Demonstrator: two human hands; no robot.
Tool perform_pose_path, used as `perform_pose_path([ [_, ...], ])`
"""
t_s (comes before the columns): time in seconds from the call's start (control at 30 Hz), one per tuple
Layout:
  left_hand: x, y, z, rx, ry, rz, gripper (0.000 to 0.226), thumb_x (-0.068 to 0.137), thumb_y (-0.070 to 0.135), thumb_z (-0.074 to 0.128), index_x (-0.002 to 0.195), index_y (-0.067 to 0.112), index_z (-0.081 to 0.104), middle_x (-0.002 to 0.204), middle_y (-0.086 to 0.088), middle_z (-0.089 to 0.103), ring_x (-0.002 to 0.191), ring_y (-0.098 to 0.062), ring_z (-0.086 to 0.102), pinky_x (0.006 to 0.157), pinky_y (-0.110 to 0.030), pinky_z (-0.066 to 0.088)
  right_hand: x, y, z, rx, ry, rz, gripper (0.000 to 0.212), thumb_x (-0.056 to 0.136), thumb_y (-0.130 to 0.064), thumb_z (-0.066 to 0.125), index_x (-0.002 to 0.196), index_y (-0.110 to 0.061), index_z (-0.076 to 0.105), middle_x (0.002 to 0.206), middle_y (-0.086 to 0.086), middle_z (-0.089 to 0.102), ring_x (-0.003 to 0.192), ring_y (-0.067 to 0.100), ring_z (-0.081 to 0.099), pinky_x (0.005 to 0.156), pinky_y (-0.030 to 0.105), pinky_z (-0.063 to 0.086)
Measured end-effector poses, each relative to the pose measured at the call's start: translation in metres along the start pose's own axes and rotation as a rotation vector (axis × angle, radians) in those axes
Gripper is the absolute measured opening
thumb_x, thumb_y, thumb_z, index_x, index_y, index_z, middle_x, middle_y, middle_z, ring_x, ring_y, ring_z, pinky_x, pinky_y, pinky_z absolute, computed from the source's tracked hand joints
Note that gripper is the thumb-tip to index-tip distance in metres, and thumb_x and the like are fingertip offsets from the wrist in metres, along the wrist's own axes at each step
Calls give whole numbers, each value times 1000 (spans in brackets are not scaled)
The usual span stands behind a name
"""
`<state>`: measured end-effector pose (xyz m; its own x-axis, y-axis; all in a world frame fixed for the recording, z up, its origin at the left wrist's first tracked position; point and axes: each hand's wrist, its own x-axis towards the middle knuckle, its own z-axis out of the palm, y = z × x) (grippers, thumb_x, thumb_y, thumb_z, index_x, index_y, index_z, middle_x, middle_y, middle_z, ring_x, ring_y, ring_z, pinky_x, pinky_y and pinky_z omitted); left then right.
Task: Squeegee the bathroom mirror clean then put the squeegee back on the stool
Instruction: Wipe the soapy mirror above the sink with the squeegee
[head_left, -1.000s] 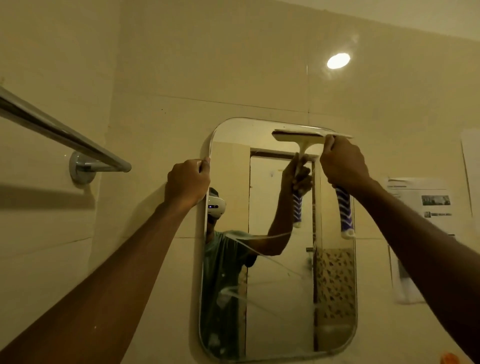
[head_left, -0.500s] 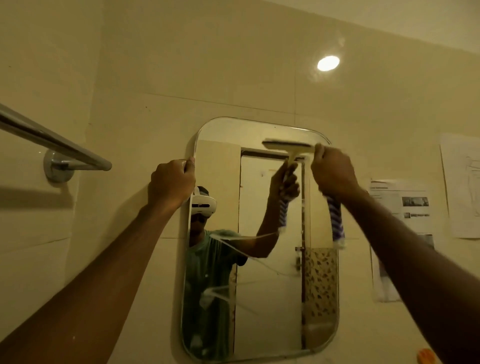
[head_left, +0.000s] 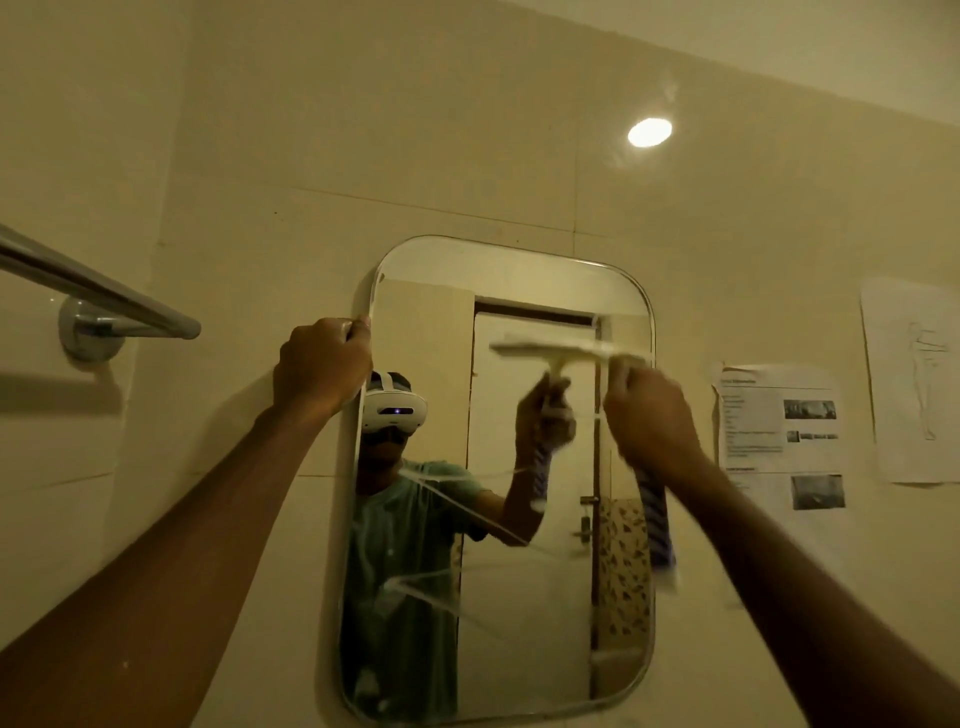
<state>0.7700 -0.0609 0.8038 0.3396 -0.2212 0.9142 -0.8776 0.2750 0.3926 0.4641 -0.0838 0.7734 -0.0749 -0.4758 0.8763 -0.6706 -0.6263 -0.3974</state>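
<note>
A rounded rectangular mirror hangs on the tiled wall, with soapy streaks across its middle and lower half. My right hand grips a squeegee with a blue-and-white striped handle. Its pale blade lies blurred against the glass in the upper right part of the mirror. My left hand grips the mirror's upper left edge. The stool is out of view.
A chrome towel bar juts from the wall at the left, level with my left hand. Two printed sheets and a drawing are stuck on the wall right of the mirror. A light glare shows on the tiles above.
The squeegee blade has slid down from the mirror's top edge, my right hand moving with it. My left hand has kept its hold on the mirror edge.
</note>
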Motion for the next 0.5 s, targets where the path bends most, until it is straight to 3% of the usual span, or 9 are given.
perform_pose_path([
  [0.17,2,-1,-3,8,-32,-45,51,101,40,32,63,13,53,58,-2,53,55,-17,50,53,-24,33,84,-56,-6,-32,85,-15,50,105,-33,29,66,-16,54,54,-1,57,43,11,56,49,23,47],
  [0.23,4,-1,-4,3,-61,-71,52,100,44,28,70,10,55,65,-6,56,62,-23,54,60,-29,41,63,-47,8,-28,43,41,46,105,-33,29,73,-13,56,55,0,56,40,7,54,43,21,45],
  [0.3,4,0,-4,-5,-83,-81,57,99,47,25,79,8,61,71,-9,59,68,-28,57,65,-33,45,11,-25,28,33,13,72,40,104,-32,32,78,-14,56,54,-3,55,34,2,52,31,11,34],
  [0.4,4,2,-7,15,-113,-52,58,101,43,23,90,3,63,71,-9,58,66,-26,56,63,-32,42,-71,-6,51,62,-4,106,39,102,-39,30,72,-24,50,52,-8,52,41,-13,51,29,5,29],
  [0.5,3,3,-9,12,-131,-39,52,102,38,20,87,6,58,70,-8,58,59,-18,50,56,-28,36,-63,-19,49,11,-60,107,43,102,-41,29,68,-26,50,52,-7,54,39,-10,52,30,5,30],
])
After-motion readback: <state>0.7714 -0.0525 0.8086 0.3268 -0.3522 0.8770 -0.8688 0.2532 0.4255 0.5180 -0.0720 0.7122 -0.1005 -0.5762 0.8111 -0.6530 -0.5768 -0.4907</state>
